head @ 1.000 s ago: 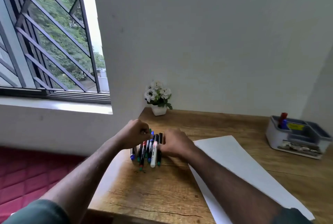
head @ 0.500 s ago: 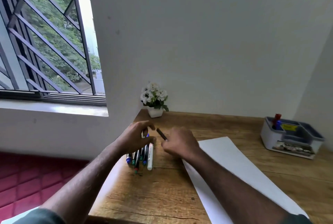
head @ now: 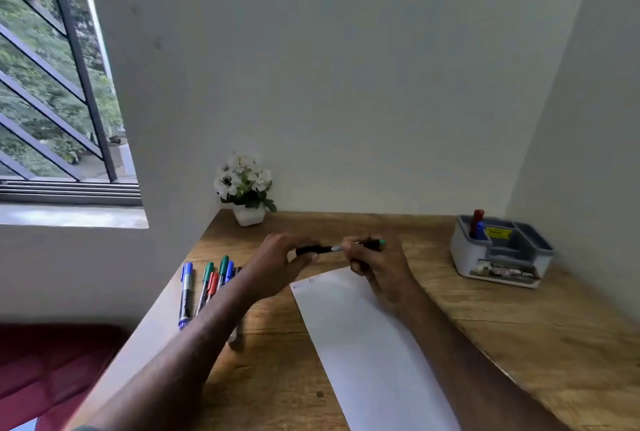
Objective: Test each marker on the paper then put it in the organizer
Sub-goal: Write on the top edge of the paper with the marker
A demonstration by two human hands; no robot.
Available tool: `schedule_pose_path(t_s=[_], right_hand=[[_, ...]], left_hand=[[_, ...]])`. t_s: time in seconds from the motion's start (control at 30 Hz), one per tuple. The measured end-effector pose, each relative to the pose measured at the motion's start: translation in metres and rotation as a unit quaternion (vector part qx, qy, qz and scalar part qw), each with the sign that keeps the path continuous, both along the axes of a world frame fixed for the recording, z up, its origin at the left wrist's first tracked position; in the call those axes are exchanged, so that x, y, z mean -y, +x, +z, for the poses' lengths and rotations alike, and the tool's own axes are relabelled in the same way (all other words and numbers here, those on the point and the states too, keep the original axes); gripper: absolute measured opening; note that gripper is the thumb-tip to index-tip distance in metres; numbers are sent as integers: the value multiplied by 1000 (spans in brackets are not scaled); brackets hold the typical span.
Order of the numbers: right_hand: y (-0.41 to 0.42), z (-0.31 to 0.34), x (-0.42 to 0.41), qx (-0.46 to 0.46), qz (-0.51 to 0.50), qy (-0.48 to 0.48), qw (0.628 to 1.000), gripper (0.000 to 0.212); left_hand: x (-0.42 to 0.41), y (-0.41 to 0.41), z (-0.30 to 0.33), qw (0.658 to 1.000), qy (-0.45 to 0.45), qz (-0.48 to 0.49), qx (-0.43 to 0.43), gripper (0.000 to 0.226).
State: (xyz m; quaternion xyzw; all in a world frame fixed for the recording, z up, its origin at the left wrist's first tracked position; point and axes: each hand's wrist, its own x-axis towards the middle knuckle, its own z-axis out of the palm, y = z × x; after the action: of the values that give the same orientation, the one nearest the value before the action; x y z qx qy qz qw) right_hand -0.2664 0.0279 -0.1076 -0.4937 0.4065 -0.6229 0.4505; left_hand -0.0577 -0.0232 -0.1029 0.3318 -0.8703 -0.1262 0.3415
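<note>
At the left edge of the wooden desk (head: 450, 309), the waiting markers (head: 207, 283) are lying side by side, probably so that each next one is easy to take. I am counting five clearly: one blue at the far left, then green, red, green and blue. Something more is showing under the forearm, but I cannot tell what it is.

The left hand (head: 277, 264) is pinching the dark end of a black marker (head: 332, 248), and the right hand (head: 375, 264) is gripping the other part, where a green end is showing. The marker is being held level in the air, just above the far end of the paper (head: 363, 344). My judgement is that the two hands are pulling the cap off, so that the tip can write (whether the cap is already loose, I cannot tell).

The one sheet of paper is lying slanted under the right forearm, near for testing, with a few faint marks at its top corner.

At the far right, the single organizer (head: 498, 259) is standing well apart from the hands. Two markers (head: 477, 222), one red and one blue, are standing upright in its back left compartment.
</note>
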Motion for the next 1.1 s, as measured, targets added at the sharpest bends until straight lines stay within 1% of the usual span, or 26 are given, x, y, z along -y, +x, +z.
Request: schedule_pose_path(t_s=[0.07, 0.17, 0.27, 0.4, 0.47, 0.53, 0.63, 0.7, 0.73, 0.77, 0.83, 0.9, 0.93, 1.0, 1.07, 1.1], right_hand=[[2, -3, -1, 14, 29, 7, 999, 8], [11, -3, -3, -30, 49, 9, 998, 16], [14, -1, 0, -39, 25, 24, 999, 24], [9, 2, 3, -15, 55, 34, 998, 37], [11, 1, 3, -17, 71, 31, 997, 33], [12, 0, 4, -10, 87, 28, 996, 28], [7, 2, 4, 38, 104, 25, 994, 29], [2, 3, 3, 63, 118, 17, 991, 30], [1, 4, 3, 67, 127, 16, 989, 32], [0, 3, 2, 66, 137, 17, 988, 35], [1, 1, 3, 62, 150, 26, 986, 41], [1, -1, 6, 65, 142, 33, 987, 44], [1, -3, 7, 70, 121, 36, 989, 44], [0, -9, 9, 68, 45, 44, 996, 42], [2, -16, 7, 24, -35, 43, 998, 40], [3, -19, 6, -19, -60, 41, 997, 37]], left_hand=[[2, -6, 5, 1000, 6, -28, -5, 20], [4, -13, 7, 996, 34, -84, -18, 23], [5, -16, 7, 985, 88, -138, -57, 19], [6, -11, 9, 964, 167, -188, -88, 24], [8, -6, 11, 959, 189, -193, -83, 26], [10, 0, 13, 958, 190, -201, -69, 26], [14, 12, 12, 949, 217, -214, -77, 29], [15, 19, 10, 942, 241, -205, -113, 48], [16, 21, 9, 943, 241, -194, -123, 49], [16, 21, 8, 948, 232, -177, -124, 42], [17, 17, 6, 971, 189, -121, -82, 23], [20, 11, 3, 990, 132, -50, -16, 21], [22, 8, 2, 994, 110, -14, 12, 20], [22, 4, 0, 993, 94, 33, 55, 15], [24, 3, -2, 989, 103, 52, 93, 13], [25, 3, -2, 986, 105, 61, 112, 16]])
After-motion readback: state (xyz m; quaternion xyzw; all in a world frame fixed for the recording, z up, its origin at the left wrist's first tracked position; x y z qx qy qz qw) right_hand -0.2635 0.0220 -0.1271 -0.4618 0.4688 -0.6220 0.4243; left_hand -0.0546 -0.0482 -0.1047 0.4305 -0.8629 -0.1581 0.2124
